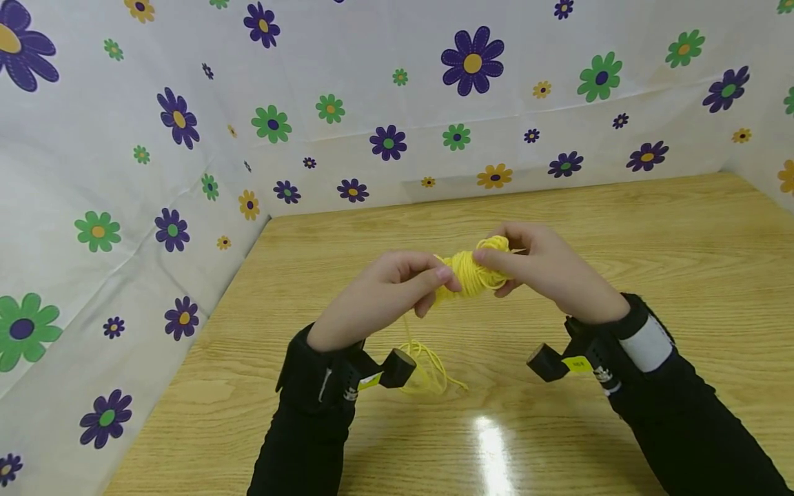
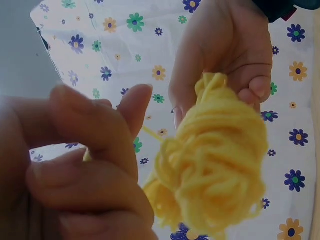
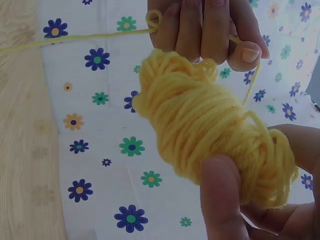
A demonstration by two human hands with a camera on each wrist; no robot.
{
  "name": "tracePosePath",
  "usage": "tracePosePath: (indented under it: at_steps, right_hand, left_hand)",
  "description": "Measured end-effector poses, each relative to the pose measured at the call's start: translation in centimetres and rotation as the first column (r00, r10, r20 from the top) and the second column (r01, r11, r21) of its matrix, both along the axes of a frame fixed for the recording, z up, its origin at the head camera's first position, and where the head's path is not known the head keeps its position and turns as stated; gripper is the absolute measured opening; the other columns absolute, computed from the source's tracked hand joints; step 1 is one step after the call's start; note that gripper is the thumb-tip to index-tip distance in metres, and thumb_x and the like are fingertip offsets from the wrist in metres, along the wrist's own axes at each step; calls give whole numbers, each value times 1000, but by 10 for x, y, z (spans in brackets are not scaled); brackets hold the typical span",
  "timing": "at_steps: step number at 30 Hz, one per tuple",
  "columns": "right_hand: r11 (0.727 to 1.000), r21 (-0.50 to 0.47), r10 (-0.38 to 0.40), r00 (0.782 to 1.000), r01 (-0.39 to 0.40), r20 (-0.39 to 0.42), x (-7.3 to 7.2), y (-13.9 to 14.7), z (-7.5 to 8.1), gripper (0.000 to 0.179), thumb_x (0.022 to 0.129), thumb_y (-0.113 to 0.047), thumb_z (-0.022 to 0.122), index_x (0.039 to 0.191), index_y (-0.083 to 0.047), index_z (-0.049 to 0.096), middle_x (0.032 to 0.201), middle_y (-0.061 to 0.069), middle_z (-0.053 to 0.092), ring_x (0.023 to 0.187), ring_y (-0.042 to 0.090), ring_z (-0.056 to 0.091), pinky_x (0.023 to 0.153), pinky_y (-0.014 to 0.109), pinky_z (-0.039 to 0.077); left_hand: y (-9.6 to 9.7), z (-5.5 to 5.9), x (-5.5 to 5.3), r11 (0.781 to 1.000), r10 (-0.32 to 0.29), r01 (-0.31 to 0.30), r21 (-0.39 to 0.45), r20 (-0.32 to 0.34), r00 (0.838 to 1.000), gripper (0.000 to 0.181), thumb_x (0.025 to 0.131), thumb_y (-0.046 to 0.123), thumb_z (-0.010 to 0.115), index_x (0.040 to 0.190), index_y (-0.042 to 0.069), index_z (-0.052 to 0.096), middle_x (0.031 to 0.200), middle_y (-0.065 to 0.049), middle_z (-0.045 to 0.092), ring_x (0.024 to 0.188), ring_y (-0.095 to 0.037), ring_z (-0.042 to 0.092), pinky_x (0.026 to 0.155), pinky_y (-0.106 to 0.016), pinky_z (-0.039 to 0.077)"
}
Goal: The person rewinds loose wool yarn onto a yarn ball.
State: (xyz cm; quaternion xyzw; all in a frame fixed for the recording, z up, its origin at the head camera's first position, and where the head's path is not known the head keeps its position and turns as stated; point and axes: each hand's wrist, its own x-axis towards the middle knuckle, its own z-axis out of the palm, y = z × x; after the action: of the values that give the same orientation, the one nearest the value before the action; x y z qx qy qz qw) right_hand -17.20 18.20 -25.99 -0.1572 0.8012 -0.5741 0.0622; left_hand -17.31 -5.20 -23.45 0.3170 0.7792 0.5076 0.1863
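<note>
A small skein of yellow yarn [image 1: 469,273] is held up above the wooden table. My right hand [image 1: 538,265] grips one end of it, thumb on the near side and fingers behind, as the right wrist view shows. Beside the skein's other end, my left hand [image 1: 397,281] pinches a single yarn strand between thumb and curled fingers. In the right wrist view that strand [image 3: 252,85] runs from the left thumb down to the skein [image 3: 200,125]. Another length [image 3: 90,36] trails away from the left fingers. A loose yarn pile [image 1: 428,368] lies on the table below.
The wooden table [image 1: 248,413] extends around both arms. White cloth with printed flowers [image 1: 347,131] hangs along its back and left sides. Each wrist wears a black strap with a small camera block, the left one [image 1: 397,368] partly in front of the loose yarn.
</note>
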Motion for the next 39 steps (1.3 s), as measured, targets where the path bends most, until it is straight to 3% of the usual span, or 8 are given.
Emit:
tracePosePath:
  at_steps: [11, 18, 29, 39]
  right_hand:
    - [994, -72, -84, 996, 83, -21, 1, 1, 2, 35, 102, -23, 58, 119, 8, 54, 113, 19, 60, 92, 16, 66, 77, 30, 59]
    - [989, -104, -105, 994, 102, -19, 2, 1, 3, 37, 103, -24, 56, 121, 9, 53, 114, 18, 59, 92, 13, 66, 79, 28, 59]
    - [966, -235, -114, 993, 108, -9, 2, 1, 3, 37, 104, -22, 54, 124, 9, 51, 108, 9, 59, 91, 12, 68, 79, 29, 59]
    - [946, -313, -87, 996, 83, 3, 4, 2, 4, 34, 104, -20, 53, 122, 8, 50, 109, 8, 60, 93, 15, 68, 80, 31, 59]
  left_hand:
    - [2, 1, 3, 1000, -27, 26, -15, -54, 998, 28, 107, 12, 46, 111, -3, 70, 67, -2, 52, 60, -18, 43, 58, -26, 33]
    - [4, 0, 3, 998, -47, 45, -48, -43, 998, 28, 107, 13, 46, 112, -2, 69, 68, -2, 55, 56, -18, 37, 53, -25, 30]
    - [7, -2, 2, 995, -86, 83, -60, -54, 995, 27, 106, 11, 46, 108, -3, 69, 68, -2, 57, 57, -16, 39, 56, -25, 32]
    - [10, -7, -2, 994, -80, 78, -75, -22, 997, 28, 106, 10, 45, 111, -5, 69, 69, -1, 57, 56, -16, 37, 56, -24, 30]
